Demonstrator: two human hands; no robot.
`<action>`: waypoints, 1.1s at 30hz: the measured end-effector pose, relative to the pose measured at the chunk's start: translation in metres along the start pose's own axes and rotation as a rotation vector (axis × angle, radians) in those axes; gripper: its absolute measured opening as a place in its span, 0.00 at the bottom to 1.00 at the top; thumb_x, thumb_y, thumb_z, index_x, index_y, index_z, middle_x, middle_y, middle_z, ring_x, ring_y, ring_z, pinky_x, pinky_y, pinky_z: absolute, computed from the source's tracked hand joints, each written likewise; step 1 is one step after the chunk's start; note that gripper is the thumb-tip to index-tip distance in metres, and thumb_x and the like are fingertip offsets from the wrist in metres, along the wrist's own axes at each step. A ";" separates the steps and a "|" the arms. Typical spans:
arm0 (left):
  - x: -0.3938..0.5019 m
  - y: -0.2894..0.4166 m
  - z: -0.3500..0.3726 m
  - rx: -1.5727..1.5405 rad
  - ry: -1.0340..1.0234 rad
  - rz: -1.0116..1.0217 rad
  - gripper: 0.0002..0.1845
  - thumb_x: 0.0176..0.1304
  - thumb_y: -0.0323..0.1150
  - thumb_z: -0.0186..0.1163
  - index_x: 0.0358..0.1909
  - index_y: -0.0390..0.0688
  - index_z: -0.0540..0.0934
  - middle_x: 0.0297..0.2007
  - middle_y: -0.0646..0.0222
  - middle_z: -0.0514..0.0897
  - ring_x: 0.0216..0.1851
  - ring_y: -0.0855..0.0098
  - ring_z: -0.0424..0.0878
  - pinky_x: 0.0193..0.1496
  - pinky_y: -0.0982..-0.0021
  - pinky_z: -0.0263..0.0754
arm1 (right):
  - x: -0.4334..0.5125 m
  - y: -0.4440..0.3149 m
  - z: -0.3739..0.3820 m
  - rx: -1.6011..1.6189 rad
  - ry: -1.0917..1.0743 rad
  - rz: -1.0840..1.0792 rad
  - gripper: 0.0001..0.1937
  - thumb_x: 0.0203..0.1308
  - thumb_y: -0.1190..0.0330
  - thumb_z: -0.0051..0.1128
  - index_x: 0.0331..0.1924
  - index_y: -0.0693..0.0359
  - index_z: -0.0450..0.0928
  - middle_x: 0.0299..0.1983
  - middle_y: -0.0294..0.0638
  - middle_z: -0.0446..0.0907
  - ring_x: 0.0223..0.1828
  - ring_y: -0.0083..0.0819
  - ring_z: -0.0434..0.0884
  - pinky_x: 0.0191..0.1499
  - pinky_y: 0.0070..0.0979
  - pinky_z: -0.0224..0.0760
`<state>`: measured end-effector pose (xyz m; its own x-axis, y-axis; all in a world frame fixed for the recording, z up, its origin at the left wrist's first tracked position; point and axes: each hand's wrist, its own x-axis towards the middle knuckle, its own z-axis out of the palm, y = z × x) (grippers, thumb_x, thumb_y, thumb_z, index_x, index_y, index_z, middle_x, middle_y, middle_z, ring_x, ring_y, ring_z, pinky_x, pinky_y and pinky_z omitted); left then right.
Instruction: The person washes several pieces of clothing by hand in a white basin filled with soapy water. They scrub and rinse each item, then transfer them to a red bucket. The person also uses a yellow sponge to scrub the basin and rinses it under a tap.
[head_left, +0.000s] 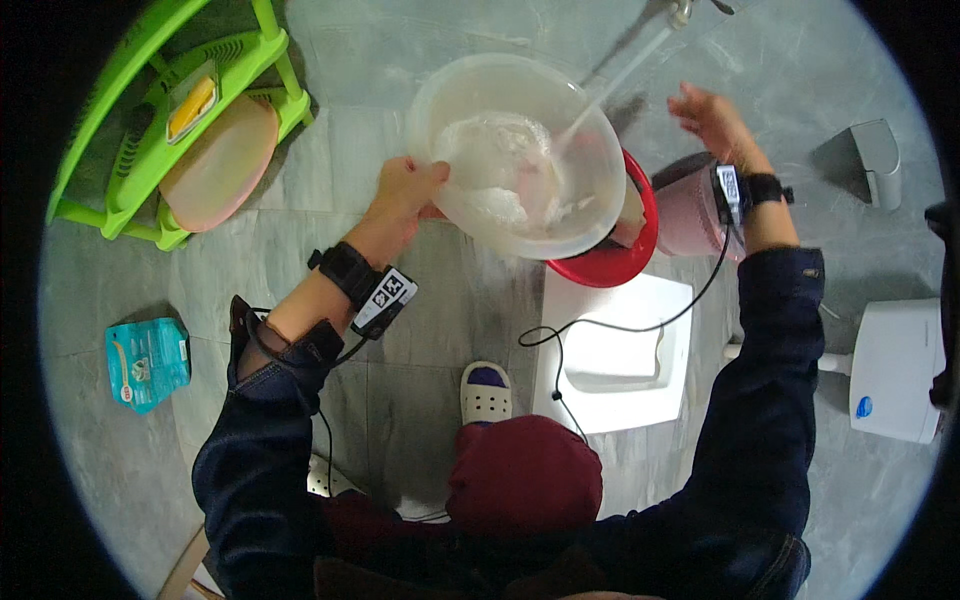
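My left hand (409, 187) grips the left rim of a translucent white plastic basin (592, 202), thumb over the edge. The basin is tilted, with water and some froth inside. From a metal tap (681, 13) at the top right, a stream of water (630, 67) runs down into it. My right hand (709, 120) is raised to the right of the basin, apart from it; motion blurs its fingers, which look spread around nothing. Below that wrist stands a pink bucket (686, 225), partly hidden. A red basin (611, 270) shows beneath the white one, which covers most of it.
At the left stands a green plastic rack (232, 82) holding a soap dish with a yellow bar (192, 107) and a pinkish basin (225, 165). A blue pouch (148, 364) bears writing. A white squat toilet (555, 405), a cistern (892, 367) and a grey wall-side holder (877, 161) are on the right.
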<state>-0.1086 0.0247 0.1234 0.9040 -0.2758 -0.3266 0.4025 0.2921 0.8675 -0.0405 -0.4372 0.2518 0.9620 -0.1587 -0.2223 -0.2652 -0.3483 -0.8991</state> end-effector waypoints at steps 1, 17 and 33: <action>0.000 -0.001 0.000 0.017 -0.008 -0.010 0.22 0.62 0.29 0.59 0.53 0.23 0.72 0.46 0.50 0.82 0.41 0.58 0.87 0.41 0.56 0.88 | -0.009 0.027 -0.002 -0.104 -0.058 0.051 0.28 0.64 0.44 0.58 0.51 0.64 0.78 0.46 0.44 0.81 0.49 0.35 0.76 0.52 0.35 0.68; 0.001 0.005 0.013 -0.046 -0.025 -0.013 0.20 0.61 0.28 0.60 0.52 0.25 0.74 0.46 0.53 0.83 0.43 0.60 0.87 0.44 0.57 0.87 | -0.149 0.324 0.093 0.533 0.374 0.502 0.07 0.57 0.75 0.55 0.41 0.61 0.78 0.27 0.37 0.79 0.19 0.29 0.74 0.18 0.27 0.65; 0.020 0.000 0.043 -0.120 -0.100 -0.035 0.20 0.61 0.27 0.60 0.52 0.24 0.73 0.46 0.51 0.82 0.45 0.58 0.86 0.51 0.59 0.84 | -0.211 0.265 0.216 0.478 0.373 0.413 0.12 0.49 0.79 0.61 0.39 0.59 0.75 0.24 0.31 0.75 0.16 0.20 0.68 0.16 0.20 0.56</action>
<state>-0.0971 -0.0204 0.1329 0.8728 -0.3754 -0.3120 0.4534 0.3868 0.8030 -0.2994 -0.2960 -0.0211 0.6814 -0.5231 -0.5119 -0.4616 0.2356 -0.8552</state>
